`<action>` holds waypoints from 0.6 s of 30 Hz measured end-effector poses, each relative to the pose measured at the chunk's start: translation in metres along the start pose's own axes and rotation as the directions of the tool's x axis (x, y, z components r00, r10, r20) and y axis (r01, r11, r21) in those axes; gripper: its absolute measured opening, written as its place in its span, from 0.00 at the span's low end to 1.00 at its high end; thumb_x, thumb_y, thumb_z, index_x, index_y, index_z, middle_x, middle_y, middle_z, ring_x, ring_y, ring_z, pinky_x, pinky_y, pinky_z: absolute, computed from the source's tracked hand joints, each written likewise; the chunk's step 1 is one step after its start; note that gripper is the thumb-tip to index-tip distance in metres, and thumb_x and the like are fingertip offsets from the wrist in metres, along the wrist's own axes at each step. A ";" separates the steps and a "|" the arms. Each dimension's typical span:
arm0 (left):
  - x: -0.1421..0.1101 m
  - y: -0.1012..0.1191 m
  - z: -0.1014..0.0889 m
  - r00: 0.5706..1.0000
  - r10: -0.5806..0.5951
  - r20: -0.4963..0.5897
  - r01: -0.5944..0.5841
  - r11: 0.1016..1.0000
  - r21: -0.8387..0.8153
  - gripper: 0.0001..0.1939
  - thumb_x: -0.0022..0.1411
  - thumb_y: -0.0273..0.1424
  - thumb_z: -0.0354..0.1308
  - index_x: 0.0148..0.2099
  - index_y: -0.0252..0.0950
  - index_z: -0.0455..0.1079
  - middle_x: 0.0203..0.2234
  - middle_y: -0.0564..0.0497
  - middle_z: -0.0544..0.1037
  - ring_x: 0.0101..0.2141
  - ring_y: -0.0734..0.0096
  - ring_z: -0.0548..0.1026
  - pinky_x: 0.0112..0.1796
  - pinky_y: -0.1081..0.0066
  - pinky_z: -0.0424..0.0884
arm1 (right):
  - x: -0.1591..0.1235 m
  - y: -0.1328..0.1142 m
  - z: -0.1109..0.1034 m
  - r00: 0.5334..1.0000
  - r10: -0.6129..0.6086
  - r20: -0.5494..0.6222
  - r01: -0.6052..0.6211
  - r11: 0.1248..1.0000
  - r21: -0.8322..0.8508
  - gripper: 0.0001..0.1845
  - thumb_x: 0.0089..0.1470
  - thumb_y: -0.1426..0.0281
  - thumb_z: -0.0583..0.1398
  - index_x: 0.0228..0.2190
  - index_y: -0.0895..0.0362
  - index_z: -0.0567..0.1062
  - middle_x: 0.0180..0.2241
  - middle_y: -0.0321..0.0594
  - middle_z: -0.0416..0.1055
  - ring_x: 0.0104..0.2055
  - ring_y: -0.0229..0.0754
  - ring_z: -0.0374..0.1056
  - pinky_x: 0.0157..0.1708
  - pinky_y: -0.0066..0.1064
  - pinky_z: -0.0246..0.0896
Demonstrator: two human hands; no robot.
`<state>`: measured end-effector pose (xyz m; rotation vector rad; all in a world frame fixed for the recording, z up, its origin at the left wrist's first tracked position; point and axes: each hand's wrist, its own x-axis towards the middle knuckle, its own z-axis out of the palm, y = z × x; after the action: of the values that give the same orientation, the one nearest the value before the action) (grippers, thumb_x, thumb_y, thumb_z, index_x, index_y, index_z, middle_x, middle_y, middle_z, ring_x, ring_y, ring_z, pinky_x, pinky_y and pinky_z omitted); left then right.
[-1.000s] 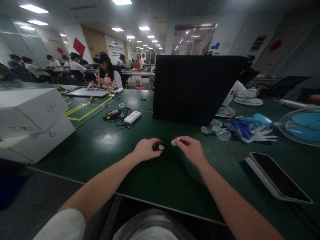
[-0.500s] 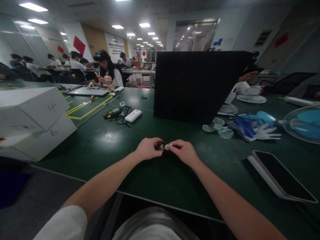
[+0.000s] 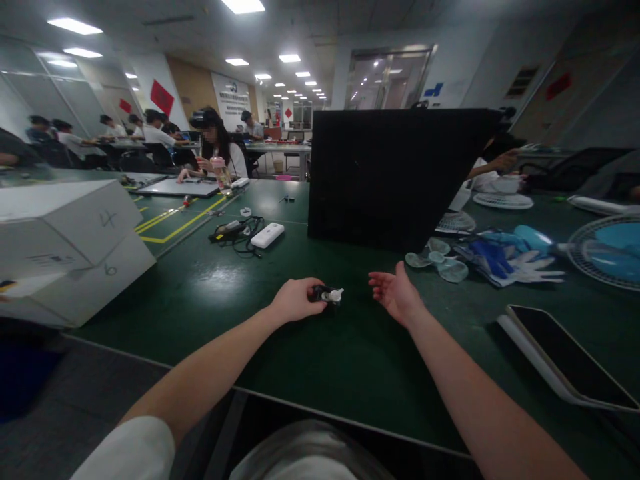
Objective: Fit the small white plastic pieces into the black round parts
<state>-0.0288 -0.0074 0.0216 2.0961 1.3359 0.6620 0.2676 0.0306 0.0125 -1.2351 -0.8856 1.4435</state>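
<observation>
My left hand (image 3: pixel 299 300) is closed around a small black part with a white fitting (image 3: pixel 334 295) at its right end. Its exact kind is too small to tell, and my fingers cover the left side of it. To the right, my right hand (image 3: pixel 397 297) is raised over the green table (image 3: pixel 320 360) with fingers apart and nothing in them. Just beyond that hand lies a clear fan blade (image 3: pixel 437 260) with rounded lobes.
A large black box (image 3: pixel 390 177) stands ahead. White boxes (image 3: pixel 85 247) are at left; a white power bank (image 3: pixel 268 235) lies beside a black cable (image 3: pixel 240 233). At right are gloves (image 3: pixel 510 257), a fan grille (image 3: pixel 607 247) and a phone-like device (image 3: pixel 570 357). Co-workers sit beyond.
My right hand has let go of the white fitting and moved right, its fingers spreading. My left hand keeps hold of the black part in nearly the same place.
</observation>
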 end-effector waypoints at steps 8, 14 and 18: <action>-0.001 -0.004 -0.001 1.000 0.009 -0.021 -0.009 1.000 0.015 0.25 0.56 0.40 0.66 0.56 0.42 0.73 0.34 0.53 0.82 0.33 0.67 0.80 0.36 0.70 0.75 | 0.009 -0.009 -0.026 1.000 0.022 0.002 -0.022 0.974 0.224 0.42 0.61 0.39 0.34 0.39 0.54 0.74 0.31 0.48 0.74 0.30 0.46 0.70 0.30 0.39 0.69; 0.000 -0.007 -0.002 1.000 0.007 0.000 -0.007 1.000 0.001 0.26 0.57 0.39 0.65 0.57 0.42 0.72 0.36 0.52 0.82 0.34 0.66 0.81 0.37 0.70 0.75 | 0.007 -0.008 -0.021 0.999 0.045 -0.005 -0.042 0.967 0.251 0.39 0.63 0.41 0.36 0.38 0.54 0.75 0.31 0.47 0.75 0.30 0.46 0.70 0.31 0.38 0.69; 0.005 -0.017 -0.015 0.997 -0.044 -0.058 0.050 0.993 0.111 0.25 0.56 0.39 0.65 0.56 0.44 0.73 0.37 0.51 0.82 0.35 0.64 0.80 0.35 0.70 0.73 | 0.007 -0.008 -0.022 0.998 0.060 -0.004 -0.056 0.953 0.297 0.40 0.63 0.41 0.36 0.38 0.54 0.75 0.31 0.47 0.74 0.29 0.45 0.70 0.31 0.38 0.70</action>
<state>-0.0484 0.0062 0.0213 2.1411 1.4796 0.6435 0.2915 0.0373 0.0141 -1.0492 -0.5995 1.5496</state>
